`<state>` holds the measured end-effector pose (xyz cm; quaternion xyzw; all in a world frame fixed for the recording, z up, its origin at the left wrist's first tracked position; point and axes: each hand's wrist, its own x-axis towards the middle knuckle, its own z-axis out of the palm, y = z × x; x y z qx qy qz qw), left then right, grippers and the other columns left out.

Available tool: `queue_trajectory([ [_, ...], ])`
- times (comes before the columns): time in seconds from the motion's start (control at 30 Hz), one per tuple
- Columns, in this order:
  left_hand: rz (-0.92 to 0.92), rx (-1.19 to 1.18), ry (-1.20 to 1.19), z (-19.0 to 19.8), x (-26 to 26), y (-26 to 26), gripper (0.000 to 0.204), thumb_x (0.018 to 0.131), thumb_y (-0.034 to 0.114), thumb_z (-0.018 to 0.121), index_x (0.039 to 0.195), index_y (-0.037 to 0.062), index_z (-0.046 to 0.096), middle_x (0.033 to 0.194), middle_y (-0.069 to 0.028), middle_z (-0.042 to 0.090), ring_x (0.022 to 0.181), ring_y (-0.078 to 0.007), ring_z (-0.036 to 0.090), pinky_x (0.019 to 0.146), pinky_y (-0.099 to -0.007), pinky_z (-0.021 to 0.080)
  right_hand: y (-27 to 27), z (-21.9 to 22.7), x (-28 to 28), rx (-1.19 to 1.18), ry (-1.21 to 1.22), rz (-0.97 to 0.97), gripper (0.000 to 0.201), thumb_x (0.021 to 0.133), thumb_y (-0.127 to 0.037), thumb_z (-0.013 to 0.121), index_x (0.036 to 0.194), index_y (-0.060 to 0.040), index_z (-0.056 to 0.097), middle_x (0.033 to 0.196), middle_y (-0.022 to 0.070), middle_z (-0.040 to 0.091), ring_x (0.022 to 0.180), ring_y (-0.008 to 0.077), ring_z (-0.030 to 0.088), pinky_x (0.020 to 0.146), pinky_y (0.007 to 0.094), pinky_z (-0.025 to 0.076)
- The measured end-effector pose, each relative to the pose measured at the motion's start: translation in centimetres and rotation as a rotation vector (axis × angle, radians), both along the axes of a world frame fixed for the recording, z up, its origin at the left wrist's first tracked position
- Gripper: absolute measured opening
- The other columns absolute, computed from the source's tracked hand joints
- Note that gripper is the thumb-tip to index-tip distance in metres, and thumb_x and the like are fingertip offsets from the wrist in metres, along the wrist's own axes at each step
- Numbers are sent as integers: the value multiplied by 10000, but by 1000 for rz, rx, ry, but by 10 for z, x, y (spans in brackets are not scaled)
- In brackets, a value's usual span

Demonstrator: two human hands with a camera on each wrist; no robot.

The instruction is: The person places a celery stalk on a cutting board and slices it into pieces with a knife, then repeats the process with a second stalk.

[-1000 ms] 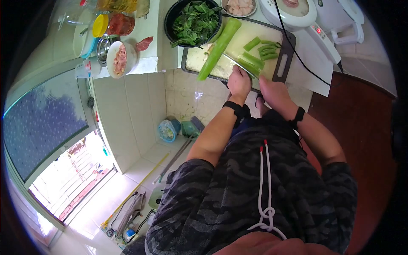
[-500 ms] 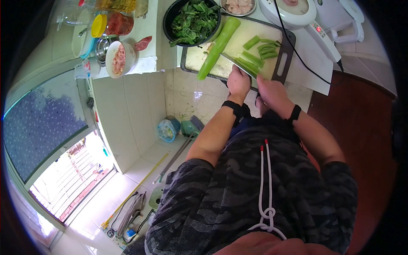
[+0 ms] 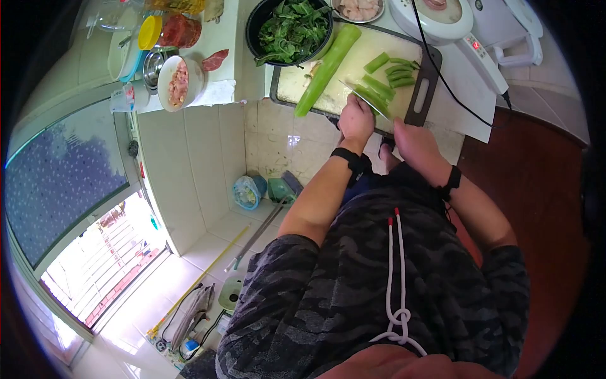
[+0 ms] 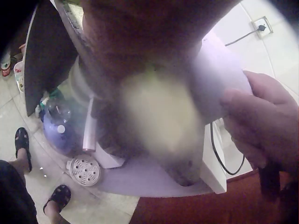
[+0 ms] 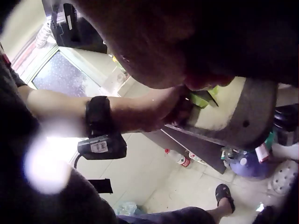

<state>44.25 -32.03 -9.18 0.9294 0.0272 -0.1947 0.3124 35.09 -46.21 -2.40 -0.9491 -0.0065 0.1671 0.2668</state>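
Note:
My right hand (image 3: 418,142) grips a knife (image 3: 367,101) by its handle, and its wide blade slants over the near side of the cutting board (image 3: 293,88). In the left wrist view the pale blade (image 4: 217,84) shows beside the right hand (image 4: 257,112). My left hand (image 3: 357,119) holds a piece of celtuce stem (image 3: 377,101) beside the blade, its fingers curled and partly hidden. A blurred pale form fills the middle of the left wrist view. A long peeled celtuce stem (image 3: 327,71) lies across the board's left side, with green peppers (image 3: 401,72) at the right.
A black pot (image 3: 249,35) of leaves stands behind the board, beside a plate of pale meat (image 3: 358,9). A white appliance (image 3: 435,19) trails a black cord (image 3: 445,82) over the board's right end. At left sits a bowl of chopped meat (image 3: 178,85).
The right hand has shifted slightly right and nearer the body, and the knife blade is tilted differently. The left hand stays at the celtuce by the board's near edge.

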Motion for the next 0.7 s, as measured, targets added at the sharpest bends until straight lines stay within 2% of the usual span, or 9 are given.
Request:
queue_trajectory([
  [0.1, -14, 22, 9, -2, -1, 1, 283, 970, 262, 402, 1069, 23, 519, 875, -282, 666, 843, -473, 638, 757, -559, 488, 12, -11, 8, -42, 30, -53, 145, 899, -144, 467, 944, -7, 483, 659, 174, 639, 656, 383, 663, 581, 502, 510],
  [0.2, 38, 5, -39, -4, 0, 2, 285, 956, 270, 429, 1017, 19, 551, 852, -273, 665, 831, -468, 638, 753, -548, 488, 17, -18, 18, -30, 25, -56, 158, 912, -147, 437, 945, -1, 490, 668, 189, 641, 663, 396, 661, 587, 519, 508],
  [0.27, 122, -53, 28, 0, 0, 3, 295, 928, 283, 487, 878, 10, 589, 803, -253, 663, 804, -446, 642, 734, -519, 495, 19, -23, 22, -38, -26, -80, 163, 914, -144, 428, 954, -3, 499, 688, 199, 646, 673, 407, 660, 593, 535, 506],
  [0.3, 117, -53, 23, 1, 3, 3, 295, 928, 283, 487, 878, 10, 589, 803, -253, 663, 804, -446, 642, 734, -519, 495, 17, -24, 24, -38, -31, -85, 163, 914, -144, 428, 954, -3, 499, 688, 199, 646, 673, 407, 660, 593, 535, 506],
  [0.37, 57, -41, 29, 0, 2, 8, 314, 887, 287, 550, 762, 2, 595, 760, -232, 657, 773, -420, 645, 707, -486, 499, 15, -27, 21, -54, -22, -112, 162, 912, -144, 436, 965, -8, 505, 686, 202, 645, 668, 408, 659, 593, 538, 507],
  [0.5, 110, -92, 30, -7, 4, 9, 292, 865, 275, 575, 751, 8, 608, 745, -220, 655, 753, -407, 644, 695, -470, 502, 12, -26, 18, 6, -107, -217, 162, 909, -154, 448, 969, -16, 508, 682, 201, 644, 654, 409, 656, 581, 540, 504],
  [0.57, 110, -87, 29, -7, 3, 8, 265, 861, 269, 571, 784, 21, 628, 752, -215, 656, 750, -412, 639, 696, -468, 502, 10, -20, 12, -25, -51, -123, 152, 904, -142, 461, 964, -11, 509, 691, 202, 646, 637, 395, 660, 567, 521, 509],
  [0.7, 156, -64, 74, -2, 3, 2, 254, 869, 265, 560, 795, 35, 638, 764, -213, 659, 761, -417, 638, 697, -473, 501, 12, -2, -2, -29, -82, -56, 133, 895, -116, 472, 953, -3, 508, 695, 197, 652, 631, 377, 667, 555, 495, 517],
])
